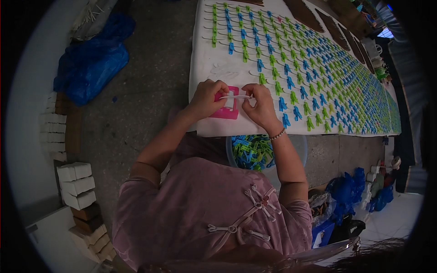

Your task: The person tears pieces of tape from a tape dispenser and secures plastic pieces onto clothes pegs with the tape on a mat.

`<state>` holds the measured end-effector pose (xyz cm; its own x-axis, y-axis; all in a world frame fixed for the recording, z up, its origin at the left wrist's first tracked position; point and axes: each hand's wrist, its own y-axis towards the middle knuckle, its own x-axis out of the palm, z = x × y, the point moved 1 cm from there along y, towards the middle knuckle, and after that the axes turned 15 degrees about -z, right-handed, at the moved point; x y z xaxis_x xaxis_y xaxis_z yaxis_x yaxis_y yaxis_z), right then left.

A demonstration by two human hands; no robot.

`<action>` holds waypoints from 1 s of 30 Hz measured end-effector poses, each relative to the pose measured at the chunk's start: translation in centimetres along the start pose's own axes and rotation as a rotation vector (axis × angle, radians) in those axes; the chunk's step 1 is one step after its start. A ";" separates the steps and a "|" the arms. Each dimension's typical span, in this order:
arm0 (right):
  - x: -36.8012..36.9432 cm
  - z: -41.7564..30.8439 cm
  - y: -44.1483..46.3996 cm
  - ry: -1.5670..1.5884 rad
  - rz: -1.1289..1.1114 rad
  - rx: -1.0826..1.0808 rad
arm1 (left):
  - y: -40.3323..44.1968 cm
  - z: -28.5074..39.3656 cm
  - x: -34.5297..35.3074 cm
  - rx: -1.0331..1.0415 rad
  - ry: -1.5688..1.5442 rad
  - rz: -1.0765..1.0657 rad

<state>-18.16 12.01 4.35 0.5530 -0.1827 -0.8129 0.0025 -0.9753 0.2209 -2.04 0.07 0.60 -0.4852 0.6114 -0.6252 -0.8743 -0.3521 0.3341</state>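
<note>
Between my two hands a thin white strip is stretched over a pink frame-like piece near the table's front left corner. My left hand pinches the strip's left end, and my right hand has its fingers closed on the right end. A white patch shows in the middle of the pink piece. Just behind my hands lie some pale loose strips. Rows of green and blue clips, with thin white pieces at them, cover the white table to the right.
Below the table's front edge is a clear tub of blue and green clips. Dark brown toothed pieces lie at the table's back. A blue plastic bag sits on the floor at left, with stacked white boxes nearer. More blue bags are at lower right.
</note>
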 end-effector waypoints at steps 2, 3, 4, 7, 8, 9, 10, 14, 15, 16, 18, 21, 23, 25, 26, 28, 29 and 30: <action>-0.9 -0.3 0.1 -0.039 0.011 -0.033 | 0.4 0.5 0.3 -0.024 -0.085 -0.009; -1.4 -0.5 0.1 -0.081 0.020 -0.066 | 0.7 0.6 0.4 -0.021 -0.093 -0.025; -1.9 -0.7 0.0 -0.081 0.024 -0.039 | 1.2 0.7 0.7 0.003 -0.077 -0.030; -3.1 -1.4 -0.4 -0.141 0.030 -0.105 | 2.6 1.1 2.3 0.010 -0.112 -0.085; -3.3 -1.8 -1.0 -0.141 0.035 -0.073 | 2.9 1.3 2.6 -0.017 -0.129 -0.102; -3.5 -2.3 -1.5 -0.064 0.113 -0.074 | 2.9 1.6 2.6 -0.008 -0.128 -0.111; -3.7 -2.5 -2.0 0.011 0.192 -0.080 | 3.0 1.9 2.4 -0.001 -0.139 -0.132; -4.0 -2.2 -7.9 0.237 -0.025 0.141 | 2.1 2.3 0.1 -0.141 -0.351 0.002; -3.3 -1.5 -9.3 0.239 -0.024 0.145 | 1.6 2.1 -0.5 -0.172 -0.366 0.035; -2.3 -0.5 -10.7 0.263 -0.219 0.258 | 1.1 1.8 -0.9 -0.175 -0.366 0.032; 1.2 2.6 -13.4 0.288 -0.415 0.368 | 0.4 1.3 -1.5 -0.174 -0.442 0.066; 6.0 6.4 -15.8 0.004 -0.527 0.431 | -0.5 2.3 -1.6 -0.153 -0.504 0.059; 7.1 6.3 -15.1 -0.234 -0.450 0.596 | -1.2 2.7 -1.4 -0.155 -0.494 0.056; 8.8 7.4 -14.9 -0.271 -0.428 0.575 | -2.2 2.8 -1.3 -0.162 -0.479 0.056; 9.6 8.2 -15.0 -0.302 -0.409 0.563 | -2.7 2.7 -1.3 -0.155 -0.535 0.040; 11.0 9.6 -15.3 -0.330 -0.397 0.479 | -3.6 2.4 -1.3 -0.143 -0.589 0.029; 11.4 10.2 -15.6 -0.351 -0.387 0.404 | -4.2 2.0 -1.3 -0.163 -0.623 0.034; 11.1 10.0 -15.8 -0.355 -0.386 0.402 | -4.8 1.7 -1.2 -0.184 -0.657 0.038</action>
<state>-20.36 24.15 -13.54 0.2663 0.2267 -0.9368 -0.2037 -0.9367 -0.2846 2.71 2.26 0.94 -0.4750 0.8791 -0.0384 -0.8678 -0.4608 0.1859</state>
